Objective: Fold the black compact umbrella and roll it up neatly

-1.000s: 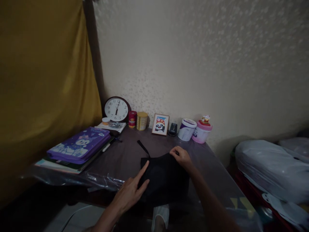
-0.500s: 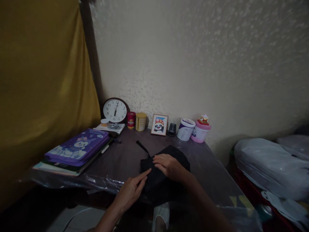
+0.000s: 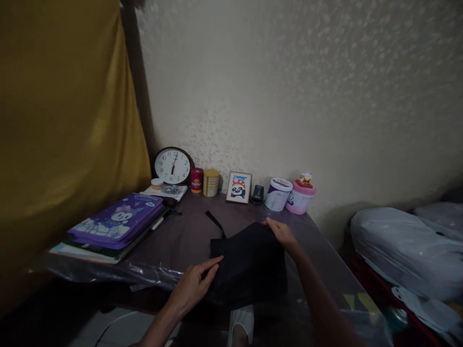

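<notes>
A black fabric piece with a thin strap (image 3: 249,265) lies spread at the table's front edge, its strap sticking out toward the upper left. My left hand (image 3: 195,284) is open at the cloth's left side. Its index finger is stretched out with the tip on the fabric, and the thumb sits apart below it. At the cloth's far right edge, my right hand (image 3: 282,233) has its fingertips closed on the border of the fabric. The dark folds of the cloth are hard to make out.
A purple zip case (image 3: 117,219) rests on books at the left. Along the wall stand a clock (image 3: 172,165), red tin (image 3: 197,180), yellow tin (image 3: 211,183), panda picture (image 3: 238,187), white tub (image 3: 278,195) and pink tub (image 3: 300,198). White bags (image 3: 405,250) lie beyond the right edge.
My right hand has moved from the middle of the cloth to its far right edge, uncovering the fabric. My left hand has shifted only slightly, down and left.
</notes>
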